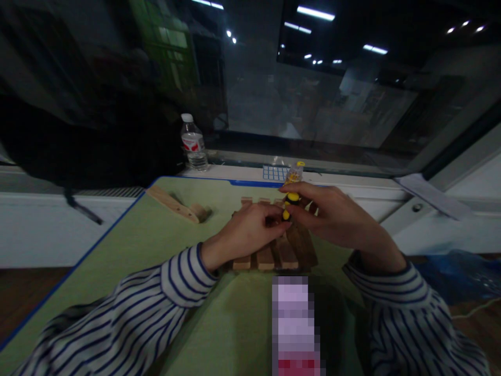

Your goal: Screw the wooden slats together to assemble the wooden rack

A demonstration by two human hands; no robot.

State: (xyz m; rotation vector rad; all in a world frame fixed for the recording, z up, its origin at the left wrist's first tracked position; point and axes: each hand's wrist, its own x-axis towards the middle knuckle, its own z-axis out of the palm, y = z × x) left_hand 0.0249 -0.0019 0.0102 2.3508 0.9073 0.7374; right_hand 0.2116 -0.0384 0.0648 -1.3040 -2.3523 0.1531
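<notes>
right hand: thumb and fingers pinching yellow-and-black tool, upright-ish, center of view. left hand: fingertips bunched at tool's lower end; can't tell whether gripping it or something smaller, contact hidden. tool tip also hidden. slatted wooden piece under hands, toward 6 o'clock, partly covered. from the hands: yellow-capped clear container at 12, contents hard to make out; blue grid card at 11; water bottle at 10, red-marked label, writing too small to read; loose wooden part at 9; pixelated block at 6, cut off by bottom edge.
</notes>
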